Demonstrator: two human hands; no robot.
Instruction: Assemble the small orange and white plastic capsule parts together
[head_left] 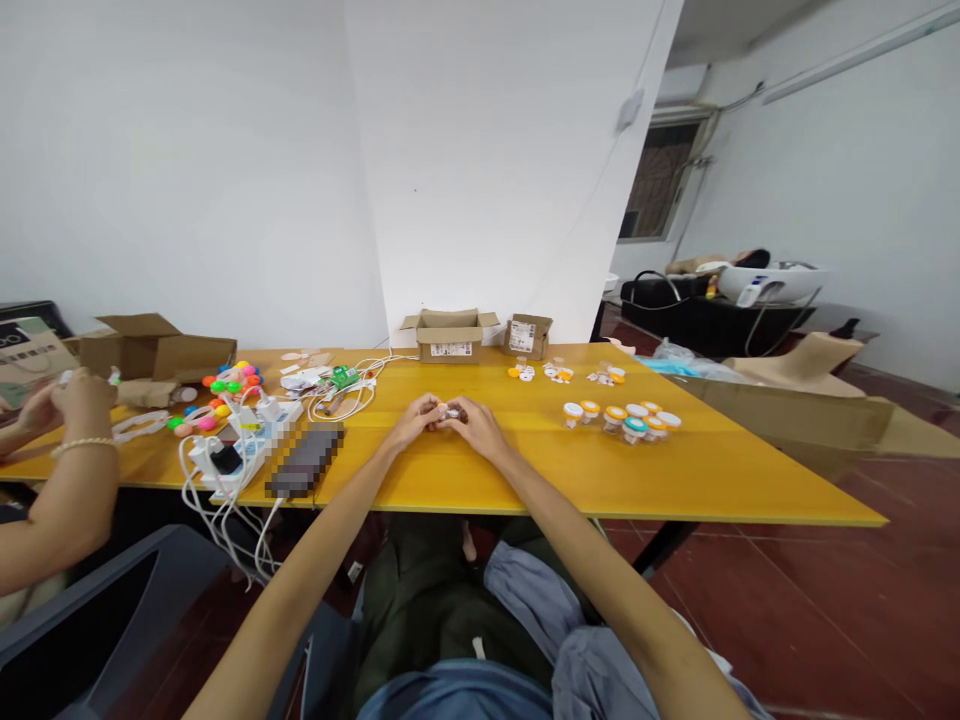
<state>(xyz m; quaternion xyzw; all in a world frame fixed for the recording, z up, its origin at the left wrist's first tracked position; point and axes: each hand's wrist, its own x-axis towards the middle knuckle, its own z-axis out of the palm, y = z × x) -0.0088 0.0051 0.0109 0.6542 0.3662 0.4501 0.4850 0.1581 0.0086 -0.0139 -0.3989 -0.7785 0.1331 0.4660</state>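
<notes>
My left hand (417,420) and my right hand (478,424) meet over the middle of the yellow table (450,480), their fingers closed around a small shiny thing (452,412). It looks partly clear, with reddish brown showing; the fingers cover most of it, and I cannot tell its kind. To the right of my hands stands a group of small clear containers (634,428) with orange, white and teal lids. Farther back lie loose lids (561,376) and small clear pieces.
Two cardboard boxes, one open (450,335) and one smaller (527,337), stand by the wall. At left are a power strip (259,445) with cables, a blurred-out dark phone (306,460) and colourful balls (225,390). A co-worker's arm (82,470) is at the far left.
</notes>
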